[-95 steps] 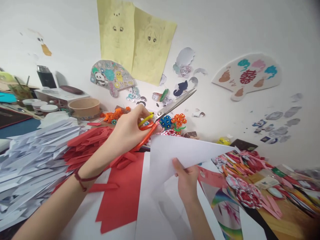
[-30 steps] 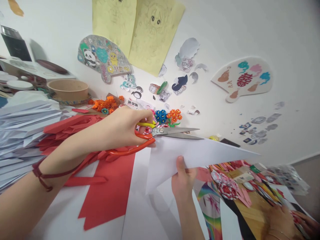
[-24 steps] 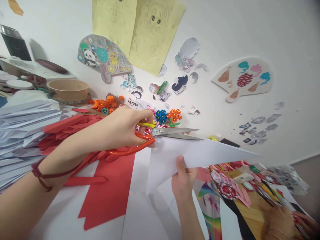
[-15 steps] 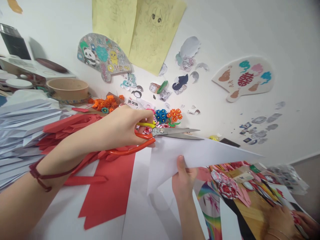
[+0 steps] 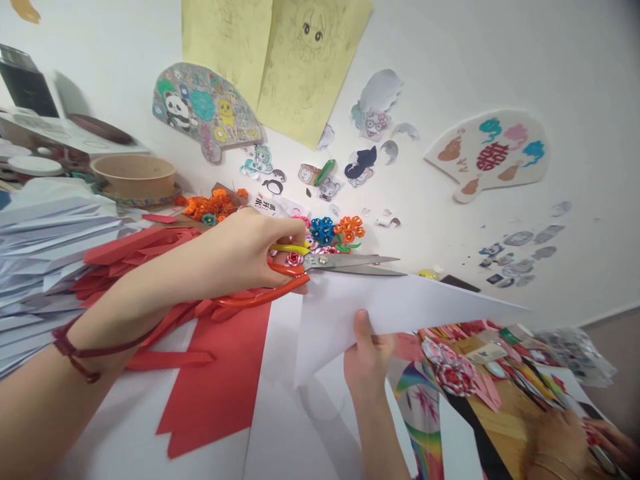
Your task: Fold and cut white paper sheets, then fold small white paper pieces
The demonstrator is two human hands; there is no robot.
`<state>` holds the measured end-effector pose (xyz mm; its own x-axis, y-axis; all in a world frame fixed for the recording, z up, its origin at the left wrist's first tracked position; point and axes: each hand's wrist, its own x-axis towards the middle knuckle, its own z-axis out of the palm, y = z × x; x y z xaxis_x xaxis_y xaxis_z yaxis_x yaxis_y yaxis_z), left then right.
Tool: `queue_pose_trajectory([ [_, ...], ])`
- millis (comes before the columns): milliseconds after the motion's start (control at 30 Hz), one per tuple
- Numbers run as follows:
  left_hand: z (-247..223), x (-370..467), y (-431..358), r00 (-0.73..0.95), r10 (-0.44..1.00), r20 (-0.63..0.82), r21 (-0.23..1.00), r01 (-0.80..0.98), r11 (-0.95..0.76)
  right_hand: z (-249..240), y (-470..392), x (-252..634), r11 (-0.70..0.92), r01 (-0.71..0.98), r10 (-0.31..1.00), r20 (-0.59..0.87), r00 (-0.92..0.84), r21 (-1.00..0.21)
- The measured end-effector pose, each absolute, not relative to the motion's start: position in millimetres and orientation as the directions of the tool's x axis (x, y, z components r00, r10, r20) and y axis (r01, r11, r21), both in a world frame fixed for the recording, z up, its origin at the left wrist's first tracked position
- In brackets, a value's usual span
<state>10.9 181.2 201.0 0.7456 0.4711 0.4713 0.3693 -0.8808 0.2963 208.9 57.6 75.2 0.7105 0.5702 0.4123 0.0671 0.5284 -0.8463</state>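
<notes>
My left hand [image 5: 240, 257] grips orange-handled scissors [image 5: 320, 267], fingers through the loops. The blades lie nearly level and almost closed along the upper edge of a white folded paper sheet [image 5: 380, 310]. My right hand [image 5: 367, 360] pinches that sheet from below, thumb on its front face, holding it tilted up off the table. A dark red cord bracelet [image 5: 75, 353] circles my left wrist. Under my hands lie a red paper sheet [image 5: 220, 380] and white sheets.
Stacks of white paper strips [image 5: 45, 247] and red strips [image 5: 135, 257] lie left. A brown paper bowl [image 5: 133, 177] and paper flowers [image 5: 335, 230] stand by the wall. Coloured paper flowers [image 5: 455, 373] clutter the right. Another person's hand [image 5: 560, 443] rests at bottom right.
Since the oldest frame the scissors swung down from pointing up at the wall to lying level on the white sheet's edge. Over the last second both hands stay nearly still.
</notes>
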Motion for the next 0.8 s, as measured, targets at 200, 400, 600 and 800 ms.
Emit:
queue_pose_trajectory([
  [200, 201.1, 10.2, 181.6, 0.747, 0.482, 0.458, 0.302, 0.380, -0.875, 74.7, 58.9, 209.7, 0.538, 0.098, 0.554, 0.439, 0.708, -0.837],
  [400, 203.3, 9.4, 181.4, 0.757, 0.491, 0.431, 0.303, 0.392, -0.869, 74.6, 58.4, 209.8, 0.518, 0.128, 0.549, 0.443, 0.709, -0.846],
  [600, 204.8, 9.6, 180.8, 0.757, 0.493, 0.429, 0.302, 0.394, -0.868, 76.6, 58.8, 208.4, 0.505, 0.148, 0.549, 0.449, 0.705, -0.850],
  [800, 204.1, 9.1, 181.1, 0.758, 0.487, 0.434, 0.302, 0.387, -0.871, 75.3, 59.7, 209.6, 0.514, 0.130, 0.543, 0.439, 0.716, -0.848],
])
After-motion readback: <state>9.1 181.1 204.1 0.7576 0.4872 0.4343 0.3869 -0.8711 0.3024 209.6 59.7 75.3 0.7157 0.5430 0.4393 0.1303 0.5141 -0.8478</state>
